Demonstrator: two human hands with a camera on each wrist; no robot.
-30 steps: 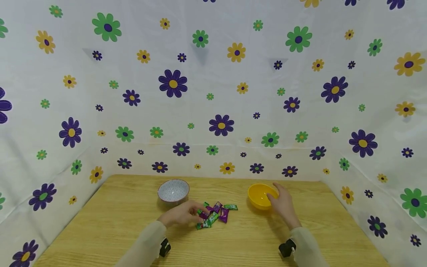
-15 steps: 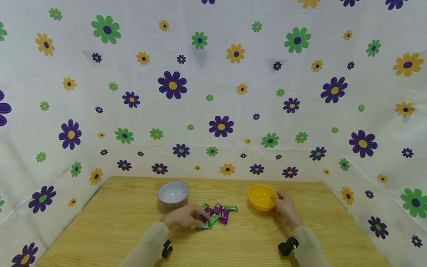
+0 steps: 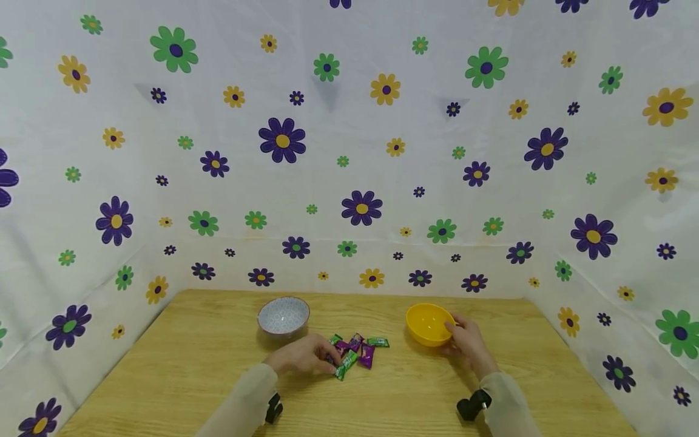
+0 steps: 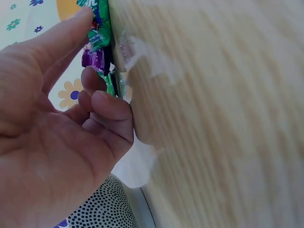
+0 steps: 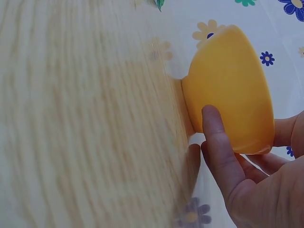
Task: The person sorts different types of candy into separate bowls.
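Reading the clock from the middle of the candy pile (image 3: 356, 342) in the head view, with 12 on the far side.

Nearest, losing the left sleeve (image 3: 240, 400) at 8 o'clock and the right sleeve (image 3: 508, 400) between 3 and 4 to the bottom edge. Showing only part of the left black wrist mount (image 3: 274, 408), but more of the right black wrist mount (image 3: 474, 405).

At 9 o'clock, pinching with the left hand (image 3: 303, 355) the near end of a green candy packet (image 3: 346, 365), itself at 7. In the left wrist view, curling the other fingers toward the palm. Cannot see the whole pinch: partly covered by the hand from above, cropped along the top edge in the left wrist view. Cannot read the small lettering on the wrappers, nor count the overlapping packets.

Between 3 and 4, lying on the bench (image 3: 164, 364), past a purple candy packet (image 3: 367, 356).

At 3, gripping with the right hand (image 3: 469, 346) the yellow bowl (image 3: 426, 321), with thumb over the rim and fingers against the outer wall. Cannot tell whether touching the bench with its foot.

At 10, beyond the left hand, reaching the patterned bowl (image 3: 284, 314), cut off along the bottom in the left wrist view.

Farthest, toward 12, ending at floral cloth (image 3: 235, 194), cropped above.
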